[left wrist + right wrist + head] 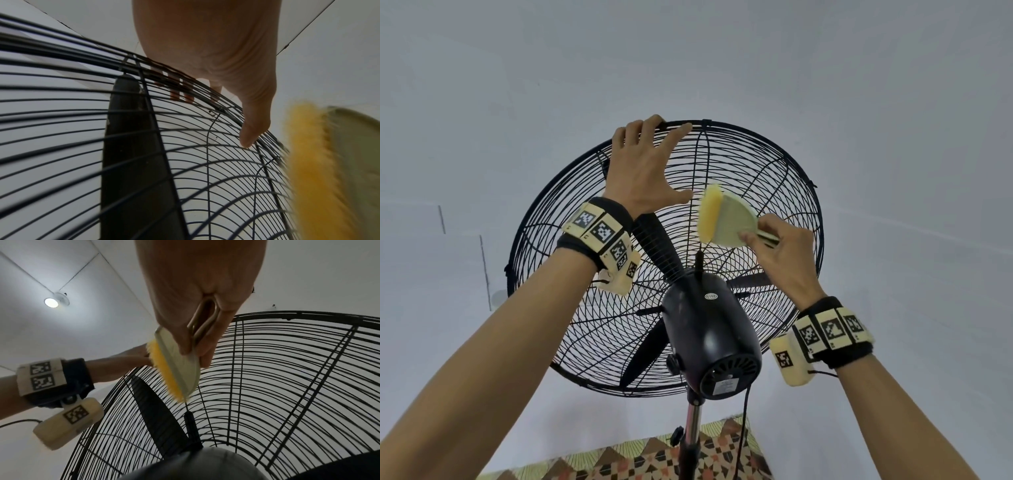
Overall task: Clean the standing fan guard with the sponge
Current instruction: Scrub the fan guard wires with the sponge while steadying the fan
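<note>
The black wire fan guard (774,192) fills the middle of the head view, seen from behind. My left hand (643,164) grips its top rim, fingers hooked over the edge and thumb spread along the wires (248,138). My right hand (774,243) pinches the handle of the sponge (709,214), a yellow pad on a pale green fan-shaped back. The sponge is held at the upper middle of the rear guard (287,369), just right of my left thumb. In the right wrist view the sponge (168,369) has its lower tip at the wires.
The black motor housing (709,332) juts toward me below the sponge, on a metal pole (693,428) with a black cord (743,428) hanging beside it. Dark blades (657,240) stand still inside the guard. A patterned mat (640,459) lies below. A ceiling light (51,302) glows overhead.
</note>
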